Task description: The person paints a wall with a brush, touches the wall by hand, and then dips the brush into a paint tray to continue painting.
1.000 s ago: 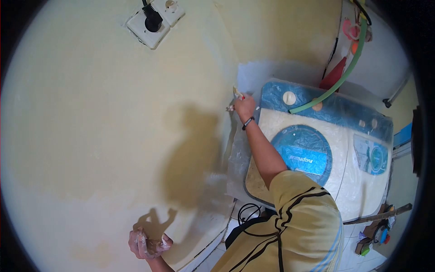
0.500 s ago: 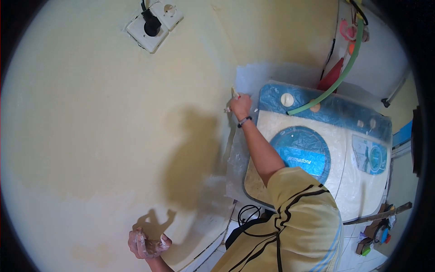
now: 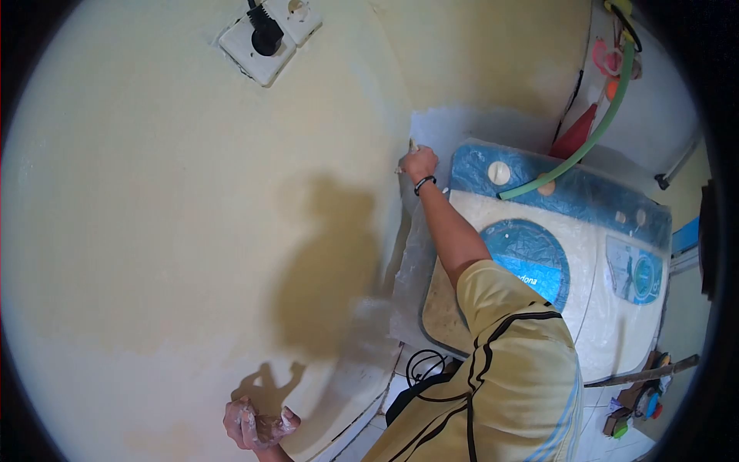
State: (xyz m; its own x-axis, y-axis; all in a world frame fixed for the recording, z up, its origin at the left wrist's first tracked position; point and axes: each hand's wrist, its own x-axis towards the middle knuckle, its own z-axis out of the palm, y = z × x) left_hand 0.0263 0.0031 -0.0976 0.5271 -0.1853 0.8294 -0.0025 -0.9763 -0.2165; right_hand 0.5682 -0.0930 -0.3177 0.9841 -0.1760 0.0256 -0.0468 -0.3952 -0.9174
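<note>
My right hand (image 3: 419, 162), with a dark band on its wrist, reaches to the wall corner beside the washing machine. Its fingers are closed on a small tool with a yellowish tip (image 3: 412, 145); the kind is too small to make out. The tip is at the edge of a bluish-white patch (image 3: 450, 127) low on the pale yellow wall (image 3: 192, 192). At lower left, my left hand (image 3: 245, 426) is cupped, fingers curled and smeared white. It holds pale, wet-looking paste (image 3: 269, 430) in its palm, close to the wall.
A plastic-covered washing machine (image 3: 593, 308) stands right of my arm, with a green hose (image 3: 600, 127) over its panel. A socket with a black plug (image 3: 266, 38) is on the wall above. A black cable (image 3: 423, 364) lies on the floor tiles.
The view has shifted slightly, so the wall and machine sit a little further right. My right hand has moved slightly up along the corner. My left hand stays cupped, slightly lower in view.
</note>
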